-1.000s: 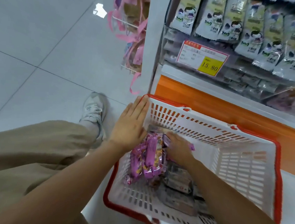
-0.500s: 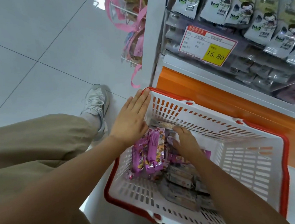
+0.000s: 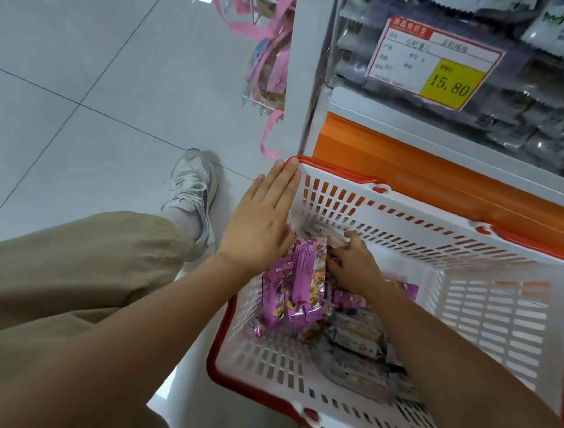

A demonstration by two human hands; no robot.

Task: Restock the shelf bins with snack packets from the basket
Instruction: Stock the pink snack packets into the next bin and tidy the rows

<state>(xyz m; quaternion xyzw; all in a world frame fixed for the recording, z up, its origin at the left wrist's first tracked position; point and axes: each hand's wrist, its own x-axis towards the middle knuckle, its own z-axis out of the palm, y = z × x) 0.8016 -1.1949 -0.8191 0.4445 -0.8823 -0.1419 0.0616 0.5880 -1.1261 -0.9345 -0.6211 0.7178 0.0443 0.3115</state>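
Left hand (image 3: 259, 225): fingers straight and released, tips on the corner rim of the basket (image 3: 344, 175), palm against the upright purple packets (image 3: 302, 283). Right hand (image 3: 354, 263): inside the basket at the far wall, fingers curled, pinching a pale packet (image 3: 337, 241). Grey packets (image 3: 358, 341) lie on the basket floor. Shelf bin (image 3: 549, 140) is above. Judgement: the packets are light, soft and film-slick, with crushable contents. Grip mid-body, or press a stack between the palms.

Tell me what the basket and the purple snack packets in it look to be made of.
Basket: rigid moulded plastic, judging by its evenly slotted white walls and smooth red rim; slight sheen. Purple snack packets: likely thin printed plastic film, glossy, since they wrinkle, catch light and have crimped ends.
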